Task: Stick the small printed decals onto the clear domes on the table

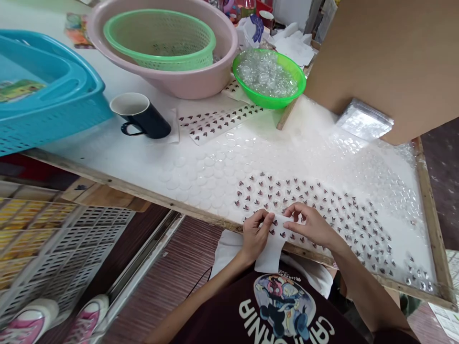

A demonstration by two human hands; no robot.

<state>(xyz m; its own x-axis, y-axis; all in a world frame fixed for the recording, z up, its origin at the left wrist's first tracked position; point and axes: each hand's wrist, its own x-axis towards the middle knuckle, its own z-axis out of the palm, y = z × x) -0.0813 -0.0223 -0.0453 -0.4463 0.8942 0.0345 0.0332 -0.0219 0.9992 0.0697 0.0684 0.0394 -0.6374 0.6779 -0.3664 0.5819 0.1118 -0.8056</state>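
Note:
My left hand (257, 233) pinches the edge of a white sticker sheet (269, 255) that hangs over the table's front edge. Small dark printed stickers show on the sheet's upper part. Over its right side my right hand (309, 223) is bent, with thumb and forefinger close together at the sheet; whether a sticker is between them is too small to make out. Many clear round discs with dark stickers (335, 210) lie in rows on the table beyond and to the right of my hands. Plain clear discs (204, 174) lie to the left.
A green bowl of clear pieces (267, 76), a pink basin (186, 83) with a green basket (161, 62), a dark mug (147, 119) and a blue basket (53, 122) stand farther back. More sticker sheets (218, 125) lie behind. Cardboard (387, 62) rises at right; a wooden rim (432, 215) edges the table.

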